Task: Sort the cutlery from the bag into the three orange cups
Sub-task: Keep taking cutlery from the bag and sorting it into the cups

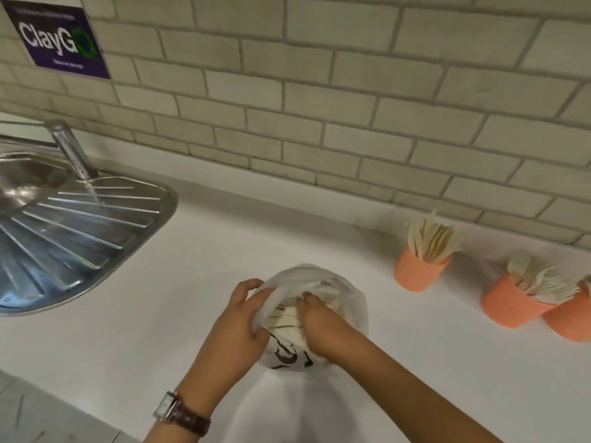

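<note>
A white plastic bag (351,298) with black print lies on the white counter, its mouth open and pale wooden cutlery (284,318) showing inside. My left hand (236,324) grips the bag's left rim and holds it open. My right hand (323,324) reaches into the bag, fingers down among the cutlery; whether it holds a piece I cannot tell. Three orange cups stand at the right: the far one (417,273) near the wall, the middle one (508,306), and the near one (572,321) cut by the frame edge. All hold pale cutlery.
A steel sink drainboard (80,225) with a tap (70,148) fills the left side. A tiled wall runs along the back of the white counter (224,238), with a purple sign (57,39) at top left. The counter's front edge is at bottom left.
</note>
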{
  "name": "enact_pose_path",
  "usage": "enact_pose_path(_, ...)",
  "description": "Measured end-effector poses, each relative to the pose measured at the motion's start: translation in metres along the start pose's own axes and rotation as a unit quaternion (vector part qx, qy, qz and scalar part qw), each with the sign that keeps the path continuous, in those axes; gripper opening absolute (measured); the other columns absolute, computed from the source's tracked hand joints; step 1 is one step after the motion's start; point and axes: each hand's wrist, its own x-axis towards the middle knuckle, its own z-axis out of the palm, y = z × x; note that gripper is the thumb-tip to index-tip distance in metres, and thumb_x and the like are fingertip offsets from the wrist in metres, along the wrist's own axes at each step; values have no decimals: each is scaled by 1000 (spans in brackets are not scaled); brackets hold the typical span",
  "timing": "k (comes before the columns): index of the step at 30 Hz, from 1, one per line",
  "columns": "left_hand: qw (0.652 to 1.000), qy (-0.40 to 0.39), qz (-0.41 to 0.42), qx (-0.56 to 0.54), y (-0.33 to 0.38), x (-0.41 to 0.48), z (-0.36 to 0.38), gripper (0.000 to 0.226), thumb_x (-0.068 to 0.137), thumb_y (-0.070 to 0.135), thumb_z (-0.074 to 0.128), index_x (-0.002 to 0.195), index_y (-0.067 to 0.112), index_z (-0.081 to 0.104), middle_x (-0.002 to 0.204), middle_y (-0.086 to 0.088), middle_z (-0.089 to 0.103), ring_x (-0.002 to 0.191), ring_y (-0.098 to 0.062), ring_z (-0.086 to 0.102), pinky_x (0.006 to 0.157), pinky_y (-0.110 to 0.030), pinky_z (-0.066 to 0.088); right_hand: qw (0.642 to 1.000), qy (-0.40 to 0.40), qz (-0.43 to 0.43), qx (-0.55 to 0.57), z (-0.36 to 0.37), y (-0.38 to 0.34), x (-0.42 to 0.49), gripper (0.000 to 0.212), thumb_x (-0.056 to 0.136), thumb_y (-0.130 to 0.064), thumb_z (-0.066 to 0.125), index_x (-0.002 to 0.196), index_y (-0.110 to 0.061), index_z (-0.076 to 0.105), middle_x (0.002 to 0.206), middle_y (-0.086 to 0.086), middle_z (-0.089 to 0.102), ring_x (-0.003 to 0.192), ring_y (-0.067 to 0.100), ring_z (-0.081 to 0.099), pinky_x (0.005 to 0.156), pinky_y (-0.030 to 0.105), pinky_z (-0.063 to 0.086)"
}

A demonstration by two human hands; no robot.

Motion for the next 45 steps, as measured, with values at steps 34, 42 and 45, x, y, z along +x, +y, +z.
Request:
enact_pose_path(34,992,-96,46,73,-5,28,-23,66,81,7,48,139,33,31,139,13,18,68,-7,51,51,-12,39,992,-81,-14,-100,-15,17,26,39,89,-5,54,127,-8,47,117,18,57,105,36,57,79,37,44)
enact_pose_path(42,991,-88,33,94,6,27,-14,68,80,5,45,139,36,29,140,14,18,68,-9,48,50,-12,37,986,-68,-82,-126,-3,19,33,46,82,-15,65,123,-12,46,115,11,55,100,29,56,81,37,44)
enact_pose_path(45,991,-86,24,97,9,26,-13,67,80,5,45,137,36,31,139,14,19,67,-10,48,52,-12,38,987,-67,-79,-126,0,20,33,52,80,-13,67,125,-10,40,110,12,59,94,31,60,76,37,47)
